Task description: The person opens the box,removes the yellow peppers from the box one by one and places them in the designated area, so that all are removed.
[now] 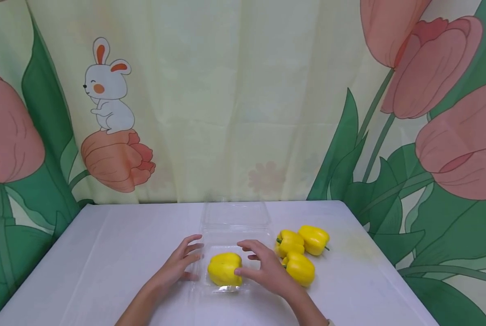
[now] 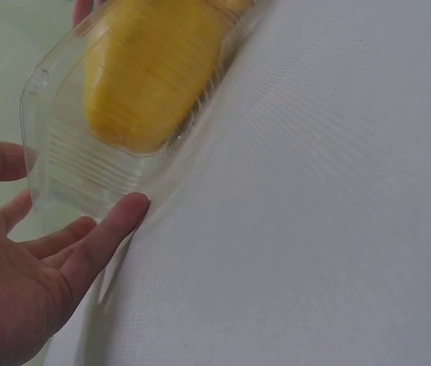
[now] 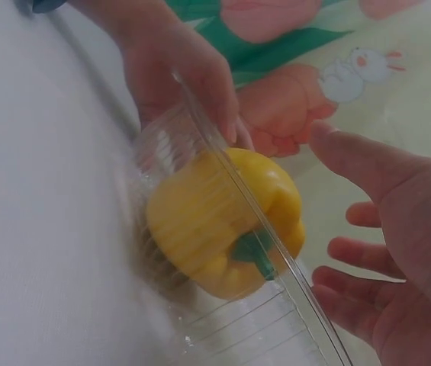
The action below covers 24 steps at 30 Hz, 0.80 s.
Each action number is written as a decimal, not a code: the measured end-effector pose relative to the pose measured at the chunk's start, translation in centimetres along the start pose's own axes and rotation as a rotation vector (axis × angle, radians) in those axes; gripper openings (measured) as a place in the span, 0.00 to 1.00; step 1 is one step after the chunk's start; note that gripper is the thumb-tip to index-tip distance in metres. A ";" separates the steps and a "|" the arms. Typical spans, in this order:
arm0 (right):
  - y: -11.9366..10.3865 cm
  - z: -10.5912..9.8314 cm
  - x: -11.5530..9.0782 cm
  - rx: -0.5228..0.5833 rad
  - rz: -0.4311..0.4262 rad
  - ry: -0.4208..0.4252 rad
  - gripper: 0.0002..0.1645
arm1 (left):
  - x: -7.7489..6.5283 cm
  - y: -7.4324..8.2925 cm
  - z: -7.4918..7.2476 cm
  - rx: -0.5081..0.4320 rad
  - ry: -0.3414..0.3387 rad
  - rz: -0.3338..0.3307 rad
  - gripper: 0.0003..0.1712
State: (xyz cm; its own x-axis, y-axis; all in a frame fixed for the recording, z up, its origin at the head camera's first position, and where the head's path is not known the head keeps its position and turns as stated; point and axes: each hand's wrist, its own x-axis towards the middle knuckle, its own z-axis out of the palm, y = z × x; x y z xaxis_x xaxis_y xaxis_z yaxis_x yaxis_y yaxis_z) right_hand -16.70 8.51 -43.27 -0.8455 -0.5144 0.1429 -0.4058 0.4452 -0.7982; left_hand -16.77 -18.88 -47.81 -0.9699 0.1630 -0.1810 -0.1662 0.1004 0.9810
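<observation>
A yellow bell pepper (image 1: pixel 224 268) lies on its side in the base of a clear plastic clamshell box (image 1: pixel 204 286). In the right wrist view its green stem (image 3: pixel 255 252) points toward my right hand. My left hand (image 1: pixel 178 262) is at the box's left side, fingers extended along the wall; the left wrist view has its fingertips right at the clear wall (image 2: pixel 62 164). Over the box's right edge my right hand (image 1: pixel 267 269) is spread, thumb and fingers apart. The right wrist view shows a gap between those fingers and the pepper.
The box's lid (image 1: pixel 236 213) is hinged back toward the curtain (image 1: pixel 210 113). Right of the box, three more yellow bell peppers (image 1: pixel 300 268) sit close together on the white-covered table (image 1: pixel 112 244), partly behind my right hand in the head view.
</observation>
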 end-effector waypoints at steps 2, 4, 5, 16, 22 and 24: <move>-0.1 0.1 0.0 0.003 -0.003 -0.007 0.34 | 0.0 -0.1 0.0 -0.002 0.000 -0.006 0.33; -0.1 0.2 0.1 0.006 0.000 -0.016 0.35 | -0.1 0.0 0.0 -0.001 -0.004 -0.006 0.33; -0.2 0.2 0.2 0.006 0.002 -0.020 0.35 | -0.1 0.0 0.1 0.000 -0.005 -0.006 0.33; -0.4 0.7 0.9 0.016 -0.009 -0.061 0.35 | -0.3 0.4 -0.1 -0.019 -0.020 0.012 0.32; -0.2 0.8 1.0 -0.018 0.002 -0.064 0.35 | -0.2 0.4 -0.2 -0.009 -0.026 0.009 0.32; 0.0 0.8 0.9 -0.022 0.010 -0.068 0.35 | -0.2 0.3 -0.2 -0.006 -0.033 0.008 0.32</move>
State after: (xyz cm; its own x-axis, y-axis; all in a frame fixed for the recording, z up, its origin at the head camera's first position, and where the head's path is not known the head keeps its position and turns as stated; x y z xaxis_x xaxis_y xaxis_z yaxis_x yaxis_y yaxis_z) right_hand -17.20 7.44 -43.57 -0.8240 -0.5586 0.0944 -0.4058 0.4657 -0.7864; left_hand -16.62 -19.04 -47.43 -0.9649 0.1959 -0.1751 -0.1596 0.0928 0.9828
